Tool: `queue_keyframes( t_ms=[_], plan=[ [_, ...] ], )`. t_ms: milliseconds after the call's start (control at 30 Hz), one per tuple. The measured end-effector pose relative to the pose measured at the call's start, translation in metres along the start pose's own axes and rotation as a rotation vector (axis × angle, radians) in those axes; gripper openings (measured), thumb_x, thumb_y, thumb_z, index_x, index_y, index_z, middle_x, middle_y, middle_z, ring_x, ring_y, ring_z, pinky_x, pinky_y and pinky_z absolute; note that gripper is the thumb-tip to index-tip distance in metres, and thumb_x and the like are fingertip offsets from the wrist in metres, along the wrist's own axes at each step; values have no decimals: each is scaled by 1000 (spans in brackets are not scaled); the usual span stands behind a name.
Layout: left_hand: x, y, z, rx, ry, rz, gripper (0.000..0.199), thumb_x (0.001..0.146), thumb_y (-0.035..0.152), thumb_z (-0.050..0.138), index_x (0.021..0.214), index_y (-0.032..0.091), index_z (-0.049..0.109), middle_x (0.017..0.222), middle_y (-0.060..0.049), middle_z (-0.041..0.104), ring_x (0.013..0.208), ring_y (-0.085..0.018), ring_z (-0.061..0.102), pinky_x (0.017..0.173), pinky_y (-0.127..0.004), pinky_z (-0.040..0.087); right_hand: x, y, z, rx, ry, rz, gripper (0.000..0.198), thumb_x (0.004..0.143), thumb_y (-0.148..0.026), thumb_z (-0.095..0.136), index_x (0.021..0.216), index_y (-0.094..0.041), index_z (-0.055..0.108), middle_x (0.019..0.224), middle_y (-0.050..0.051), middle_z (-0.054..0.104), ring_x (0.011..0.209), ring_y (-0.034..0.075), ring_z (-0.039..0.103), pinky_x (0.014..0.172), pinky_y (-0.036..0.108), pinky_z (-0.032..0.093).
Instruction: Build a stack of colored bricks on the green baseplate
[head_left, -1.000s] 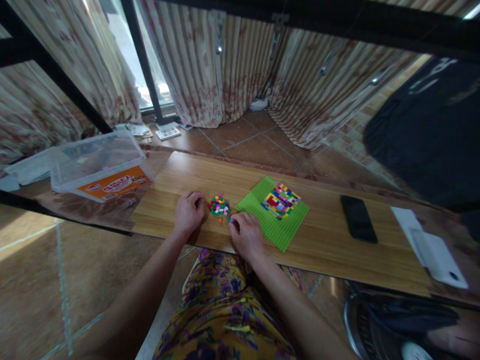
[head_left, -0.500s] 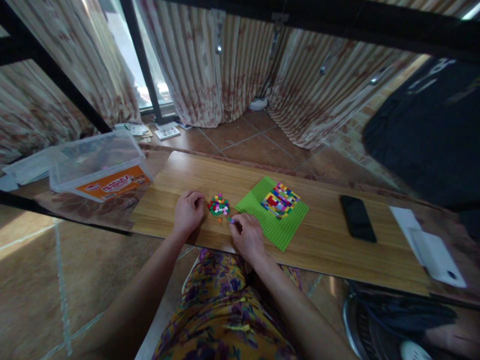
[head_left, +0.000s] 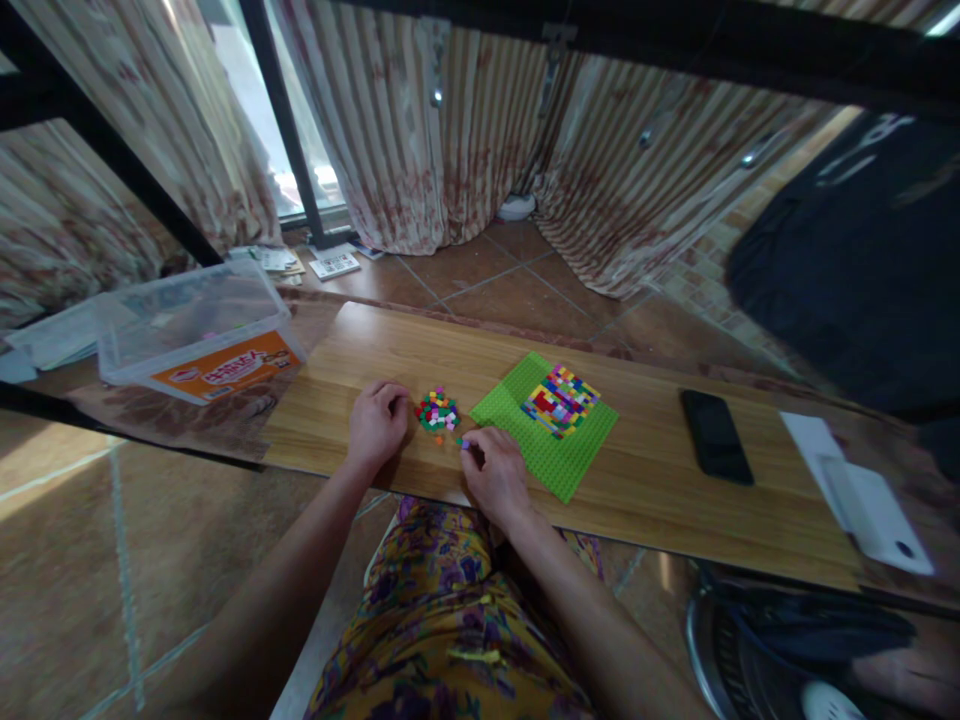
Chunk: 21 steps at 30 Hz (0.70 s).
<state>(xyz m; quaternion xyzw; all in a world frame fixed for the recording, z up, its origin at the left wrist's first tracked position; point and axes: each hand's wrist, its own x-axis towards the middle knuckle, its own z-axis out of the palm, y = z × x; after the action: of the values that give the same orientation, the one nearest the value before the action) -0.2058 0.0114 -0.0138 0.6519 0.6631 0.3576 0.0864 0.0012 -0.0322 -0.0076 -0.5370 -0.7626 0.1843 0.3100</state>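
A small heap of loose toy bricks (head_left: 438, 411) in many colours lies on the wooden board (head_left: 637, 500). Left of it rests my left hand (head_left: 379, 424), fingers curled and closed; whether anything is inside is hidden. My right hand (head_left: 495, 470) pinches a small purple brick (head_left: 465, 444) between thumb and forefinger, just right of the heap and over the near left edge of a green baseplate (head_left: 568, 470). On the far part of that plate sits a tightly packed patch of multicoloured bricks (head_left: 562, 402). An orange brick (head_left: 439, 440) lies apart, on the heap's near side.
A clear plastic tub (head_left: 195, 320) with an orange label stands beyond the board's left end. To the right lie a black phone (head_left: 715, 437) and a white flat object (head_left: 877, 515). Small booklets (head_left: 334, 263) are on the tiled floor near the curtains.
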Motion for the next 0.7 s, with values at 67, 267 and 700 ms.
queue_keyframes(
  t_ms=[67, 267, 700],
  plan=[
    [0, 0, 0, 5, 0, 0, 19, 83, 21, 49, 82, 20, 67, 92, -7, 68, 90, -22, 63, 85, -35, 50, 0, 0, -1, 4, -1, 0, 13, 86, -16, 53, 89, -21, 64, 88, 4, 66, 88, 19, 57, 83, 32, 42],
    [-1, -1, 0, 4, 7, 18, 19, 84, 21, 49, 82, 19, 67, 91, -7, 68, 89, -22, 62, 85, -35, 50, -1, 0, 0, 14, 1, -4, 13, 86, -18, 53, 90, -21, 65, 88, 4, 66, 88, 19, 57, 83, 32, 42],
    [0, 0, -1, -14, -2, 4, 19, 84, 21, 48, 82, 20, 67, 91, -7, 68, 89, -22, 63, 85, -35, 50, -1, -2, -2, 63, 18, 30, 14, 86, -17, 53, 89, -21, 65, 86, 3, 66, 85, 18, 57, 82, 31, 43]
  ],
)
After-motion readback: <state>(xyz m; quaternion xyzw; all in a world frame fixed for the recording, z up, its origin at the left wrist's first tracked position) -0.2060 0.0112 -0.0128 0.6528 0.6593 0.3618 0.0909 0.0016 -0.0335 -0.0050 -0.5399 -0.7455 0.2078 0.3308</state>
